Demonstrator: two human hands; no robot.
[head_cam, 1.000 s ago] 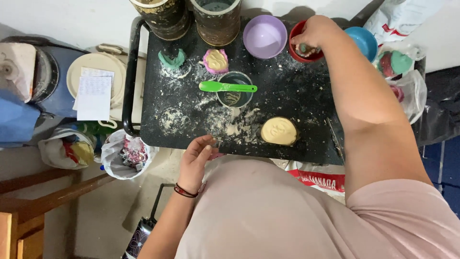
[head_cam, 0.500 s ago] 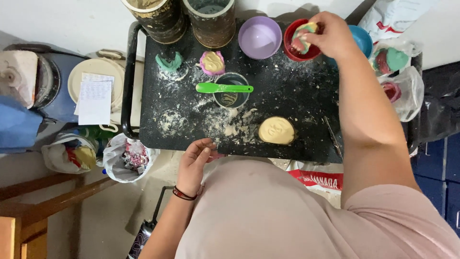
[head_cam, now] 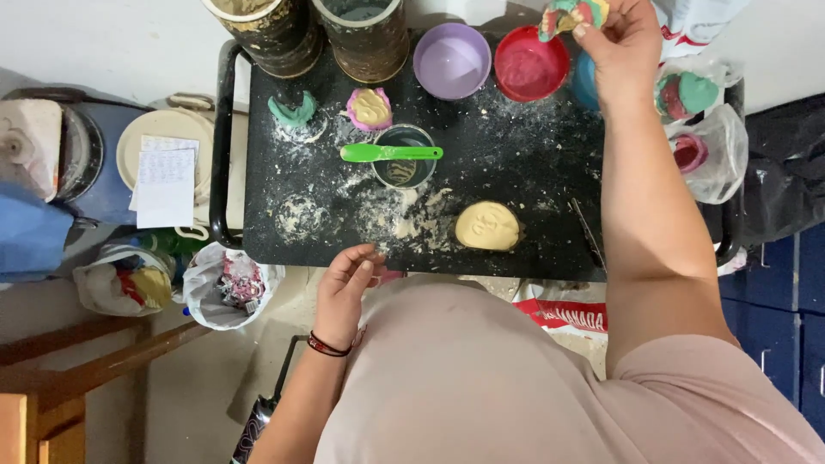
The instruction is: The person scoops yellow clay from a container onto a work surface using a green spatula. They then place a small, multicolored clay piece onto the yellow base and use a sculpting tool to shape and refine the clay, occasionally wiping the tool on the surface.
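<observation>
My right hand [head_cam: 620,47] is raised at the far right of the black work board [head_cam: 533,163] and grips a multicoloured lump of dough [head_cam: 569,15] above the red bowl [head_cam: 530,64]. My left hand [head_cam: 345,288] rests at the board's near edge with loosely curled fingers, holding nothing. A flattened yellow dough disc [head_cam: 487,226] lies on the floured board near me. A green spatula [head_cam: 391,153] lies across a small cup [head_cam: 402,169].
A purple bowl [head_cam: 452,60], two tall dirty containers [head_cam: 361,34], a green dough shape [head_cam: 292,110] and a pink-and-yellow dough piece [head_cam: 369,108] sit at the board's far side. Plastic bags of dough [head_cam: 696,129] lie right; bags [head_cam: 225,283] and a notepad [head_cam: 166,176] lie left.
My right hand has lifted the multicoloured dough out of the red bowl and raised it above the bowl. My left hand has stayed at the board's edge.
</observation>
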